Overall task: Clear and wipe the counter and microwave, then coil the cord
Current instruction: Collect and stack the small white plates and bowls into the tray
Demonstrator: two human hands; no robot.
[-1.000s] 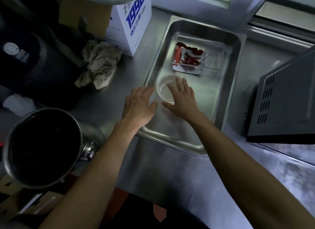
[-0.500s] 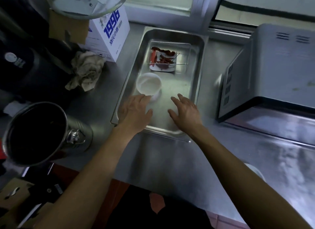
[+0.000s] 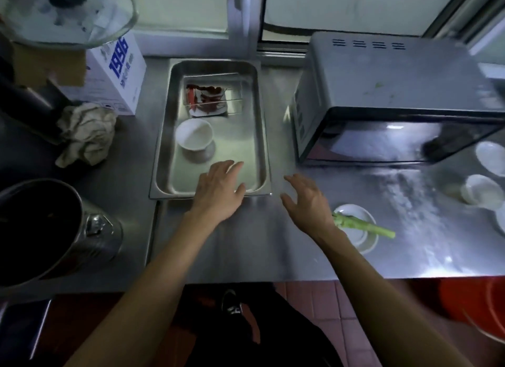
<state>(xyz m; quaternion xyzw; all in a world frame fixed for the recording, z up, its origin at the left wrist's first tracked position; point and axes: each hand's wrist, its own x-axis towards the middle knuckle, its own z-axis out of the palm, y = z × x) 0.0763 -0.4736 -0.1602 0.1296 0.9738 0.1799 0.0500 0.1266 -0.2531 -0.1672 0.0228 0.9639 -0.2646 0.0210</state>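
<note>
- The left hand (image 3: 218,191), fingers spread and holding nothing, lies over the near rim of the steel tray (image 3: 261,126).
- The right hand (image 3: 306,199), fingers loosely apart and holding nothing, hovers over the bare counter (image 3: 246,246) beside the tray's corner.
- The microwave (image 3: 396,93) stands at 2 o'clock; the rag (image 3: 87,134) lies crumpled at 10 o'clock.
- Risk: sliding the tray could tip its white bowl (image 3: 194,134) or scatter the dried chillies (image 3: 207,98).
- Risk: a right-hand sweep toward 4 o'clock could knock the green stalk (image 3: 363,224) off its saucer (image 3: 366,241).
</note>
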